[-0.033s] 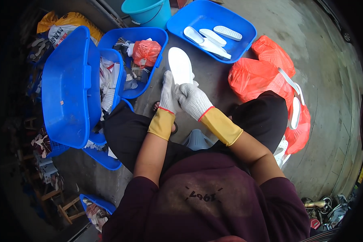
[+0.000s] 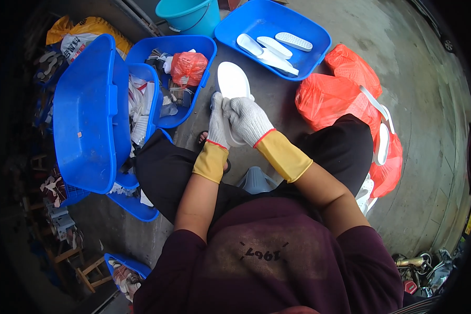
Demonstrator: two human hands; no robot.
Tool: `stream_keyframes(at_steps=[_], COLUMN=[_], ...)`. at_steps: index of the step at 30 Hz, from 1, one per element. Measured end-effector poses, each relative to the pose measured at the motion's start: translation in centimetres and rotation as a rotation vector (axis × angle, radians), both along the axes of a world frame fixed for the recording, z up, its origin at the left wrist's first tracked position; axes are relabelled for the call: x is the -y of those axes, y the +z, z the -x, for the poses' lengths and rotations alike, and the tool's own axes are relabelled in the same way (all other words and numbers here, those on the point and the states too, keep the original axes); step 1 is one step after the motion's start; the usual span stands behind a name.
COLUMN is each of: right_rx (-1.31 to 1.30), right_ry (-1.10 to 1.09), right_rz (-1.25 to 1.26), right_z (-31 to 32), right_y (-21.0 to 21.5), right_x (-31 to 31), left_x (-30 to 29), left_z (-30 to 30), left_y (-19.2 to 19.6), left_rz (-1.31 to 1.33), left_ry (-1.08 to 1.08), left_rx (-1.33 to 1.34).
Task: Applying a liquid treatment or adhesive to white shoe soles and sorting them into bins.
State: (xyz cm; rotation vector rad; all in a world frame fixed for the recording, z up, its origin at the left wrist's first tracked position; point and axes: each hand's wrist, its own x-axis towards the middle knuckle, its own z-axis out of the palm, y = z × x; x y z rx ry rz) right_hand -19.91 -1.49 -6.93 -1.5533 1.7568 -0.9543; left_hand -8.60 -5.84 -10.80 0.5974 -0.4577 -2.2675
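Observation:
Between my gloved hands a white shoe sole (image 2: 233, 80) stands out away from me, its rounded end pointing to the far side. My left hand (image 2: 217, 119) is closed on its left edge. Across its middle lies my right hand (image 2: 247, 119), fingers curled and pressed onto the sole. The other end shows below the right hand. Both hands wear white knit gloves with yellow cuffs. Several more white soles (image 2: 274, 47) lie in a shallow blue tub (image 2: 313, 39) beyond.
On the left, a large blue tub (image 2: 86, 115) stands tilted beside a blue bin (image 2: 206, 68) of scraps. A turquoise bucket (image 2: 193, 18) is at the back. Red plastic bags (image 2: 335, 102) and loose white soles (image 2: 382, 144) lie to the right. A grey stool (image 2: 256, 180) shows between my knees.
My right hand has shifted up and slightly left along the sole. More of the sole's lower end now shows below it.

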Motion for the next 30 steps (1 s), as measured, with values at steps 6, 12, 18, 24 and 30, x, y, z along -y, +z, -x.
stream_keyframes(at_steps=[6,12,18,24,30], right_rx=[-0.302,-0.020,-0.176,-0.477,-0.355], right_ry=[-0.168,0.018,0.228,0.020,-0.024], right_rz=[0.254,0.018,0.110,0.409,0.129], right_z=[4.9,-0.5,1.0,7.4,4.2], right_y=[-2.7,-1.2,0.6,-0.7,-1.9], right_x=[11.3,3.2,-1.9,8.8,5.1], left_x=[-1.5,-0.1,0.7,-1.3,0.6], left_z=[2.8,0.5,0.5,1.1,0.7], left_y=[-1.3,-1.9,-1.5,-1.3,-3.4], left_rz=[-0.018,0.008,-0.026,-0.032,-0.034], left_ry=[-0.038,0.222,-0.011,-0.038,0.085], left_rx=[0.242,0.135,-0.079,0.003,0.078])
